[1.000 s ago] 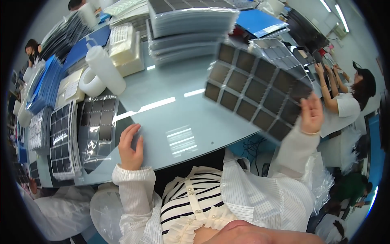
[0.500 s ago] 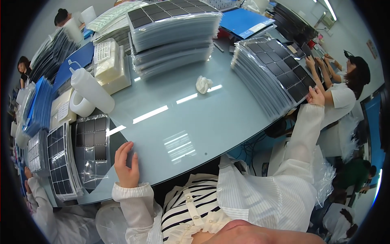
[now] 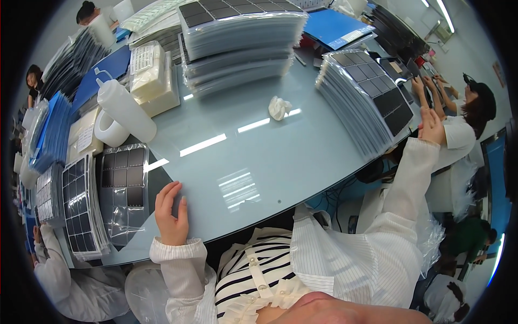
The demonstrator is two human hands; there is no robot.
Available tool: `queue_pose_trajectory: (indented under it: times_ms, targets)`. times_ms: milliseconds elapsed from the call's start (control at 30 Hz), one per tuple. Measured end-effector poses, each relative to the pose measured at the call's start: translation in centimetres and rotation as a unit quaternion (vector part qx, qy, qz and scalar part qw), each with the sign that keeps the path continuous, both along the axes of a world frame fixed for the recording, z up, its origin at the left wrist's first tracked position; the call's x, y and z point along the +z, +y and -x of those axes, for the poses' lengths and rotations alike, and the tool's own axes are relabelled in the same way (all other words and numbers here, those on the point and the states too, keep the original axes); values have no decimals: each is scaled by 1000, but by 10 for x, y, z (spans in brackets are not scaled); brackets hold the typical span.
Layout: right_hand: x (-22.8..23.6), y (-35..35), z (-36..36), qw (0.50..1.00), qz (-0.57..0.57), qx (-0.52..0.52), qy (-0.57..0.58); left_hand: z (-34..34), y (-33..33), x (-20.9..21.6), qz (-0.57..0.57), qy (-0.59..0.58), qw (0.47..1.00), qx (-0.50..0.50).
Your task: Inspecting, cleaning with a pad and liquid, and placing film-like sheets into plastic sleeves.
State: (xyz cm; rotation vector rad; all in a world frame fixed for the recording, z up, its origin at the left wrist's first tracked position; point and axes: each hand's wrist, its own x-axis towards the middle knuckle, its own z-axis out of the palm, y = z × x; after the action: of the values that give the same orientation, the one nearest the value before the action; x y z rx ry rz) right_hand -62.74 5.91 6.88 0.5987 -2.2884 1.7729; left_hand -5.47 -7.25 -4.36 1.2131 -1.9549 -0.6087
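Note:
My left hand rests open at the table's near edge, its fingers slightly curled and nothing in them. Beside it on the left lies a clear plastic sheet with dark square pieces in its upper pockets; the lower pockets look see-through. My right hand reaches out to the far right, just past the near corner of a tall stack of plastic sheets with dark squares. Its fingers are drawn together; whether something small is between them I cannot make out. A crumpled white tissue lies mid-table.
A white squeeze bottle, a tape roll and wrapped white blocks stand at the left. Taller sheet stacks and a blue folder are at the back. A co-worker in a dark cap sits at the right.
My right hand has come off the corner of the right stack and moved slightly outward and up, its fingers closing together. My left hand stays by the table edge.

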Motion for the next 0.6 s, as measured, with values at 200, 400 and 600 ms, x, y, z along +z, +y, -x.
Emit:
queue_pose_trajectory:
  times_ms: [200, 400, 600]
  targets:
    - [38, -83, -102, 932, -82, 317, 156, -2, 2, -4, 21, -14, 1000, 7]
    - [56, -244, -191, 738, 14, 308, 601, -4, 1, -4, 41, -18, 999, 10]
    - [48, -310, -204, 755, -115, 356, 539, -5, 1, -5, 30, 17, 999, 3]
